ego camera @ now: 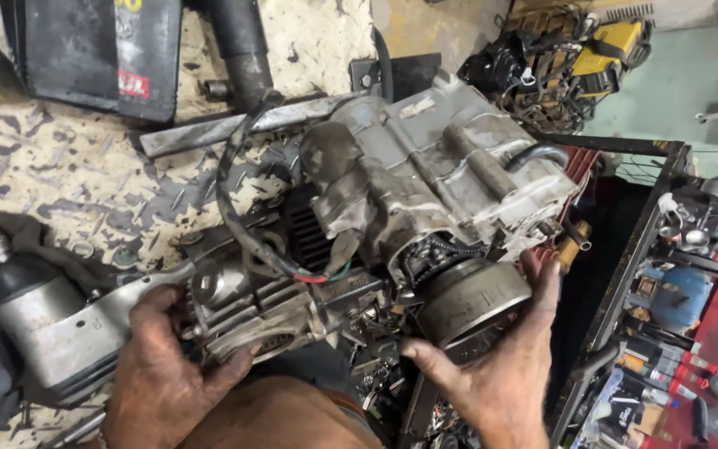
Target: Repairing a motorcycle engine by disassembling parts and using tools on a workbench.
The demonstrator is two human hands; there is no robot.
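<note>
A grimy grey motorcycle engine (425, 175) lies on its side across a worn workbench (60, 175). My left hand (164, 366) grips its finned cylinder head end (243, 308) at the lower left. My right hand (492, 366) cups the round flywheel drum (471, 299) from below, fingers wrapped up its right side. A black cable with red and green wires (243, 216) loops over the cylinder fins. A chain shows behind the drum.
A grey metal casing (51, 333) lies at the left. A black shock tube (238, 46) and a black panel (93, 54) sit at the back. A red tool tray (691, 333) with spray cans and sockets stands to the right. A yellow machine (600, 50) sits far back.
</note>
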